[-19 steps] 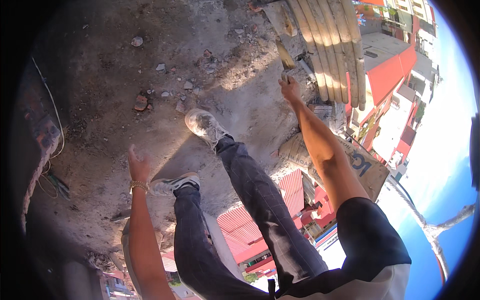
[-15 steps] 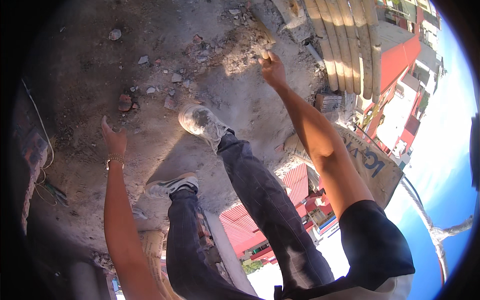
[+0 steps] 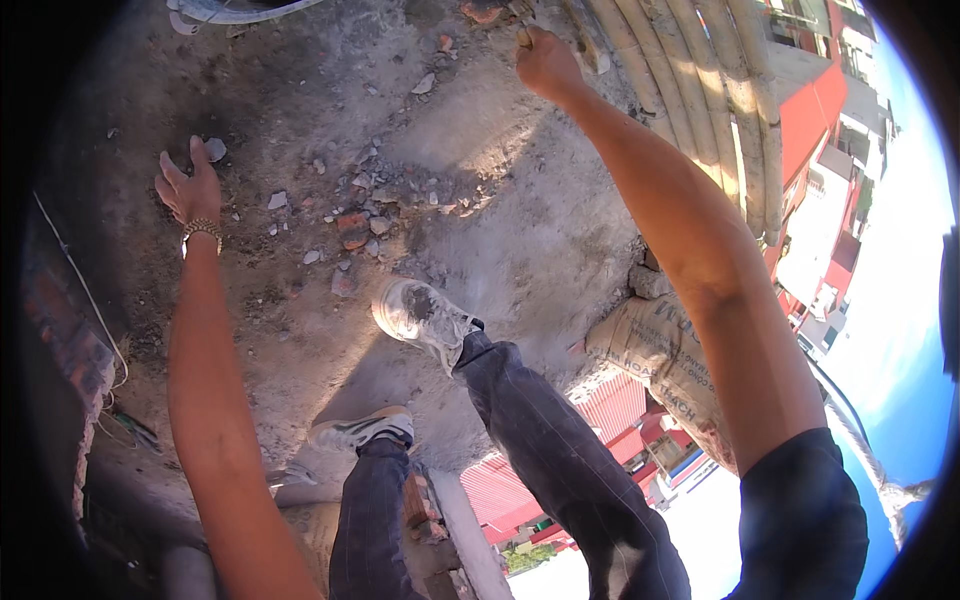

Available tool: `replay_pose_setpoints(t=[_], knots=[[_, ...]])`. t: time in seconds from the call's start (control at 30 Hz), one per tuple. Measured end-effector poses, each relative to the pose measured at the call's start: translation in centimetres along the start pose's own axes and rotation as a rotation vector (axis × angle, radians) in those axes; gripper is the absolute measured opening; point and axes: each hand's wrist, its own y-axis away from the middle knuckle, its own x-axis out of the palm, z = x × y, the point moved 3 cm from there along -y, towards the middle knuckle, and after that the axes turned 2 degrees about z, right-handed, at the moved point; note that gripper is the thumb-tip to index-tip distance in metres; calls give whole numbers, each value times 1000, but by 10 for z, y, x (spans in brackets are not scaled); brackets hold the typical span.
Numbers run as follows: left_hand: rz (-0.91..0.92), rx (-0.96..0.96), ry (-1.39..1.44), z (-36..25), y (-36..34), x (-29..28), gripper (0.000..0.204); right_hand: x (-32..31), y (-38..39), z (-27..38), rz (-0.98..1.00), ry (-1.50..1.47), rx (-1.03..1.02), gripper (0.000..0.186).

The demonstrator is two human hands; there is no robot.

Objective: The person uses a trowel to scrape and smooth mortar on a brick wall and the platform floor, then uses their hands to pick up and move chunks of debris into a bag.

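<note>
My left hand, with a beaded or metal-link band at the wrist, reaches over the dusty ground at the left. Its fingers are spread and nothing is in them. A pale flat stone chip shows right beside its fingers. Farther out at the upper right, my right hand is closed in a fist around a tan stick-like handle. Only the handle's end shows; the rest is hidden or too dim to make out. Reddish brick rubble lies close to that fist.
Broken brick and stone chips litter the concrete floor ahead of my shoes. Long bamboo-like poles stand at the right, above a printed sack. A pale curved rim appears at the top left, a loose cable below it.
Both arms now stretch farther forward, with the right fist still closed on the handle. The view has shifted, bringing the pale curved rim into sight at the top.
</note>
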Motion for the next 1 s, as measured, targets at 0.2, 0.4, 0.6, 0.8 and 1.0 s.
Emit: replay_pose_setpoints(t=[0.2,0.4,0.6,0.8,1.0], knots=[[101,415,-118,-56,87,54,72,62,82,30,94,-32,-259,34],[348,799,70,-52,200,67,67,37,141,16,316,-115,-406,28],[67,634,-120,-51,114,61,69,-28,-67,3,-215,90,-86,36],[50,596,-240,-56,108,73,70,-6,-140,38,-122,36,-57,33],[54,562,-279,-42,108,63,71,1,-33,44,-18,69,-324,25]])
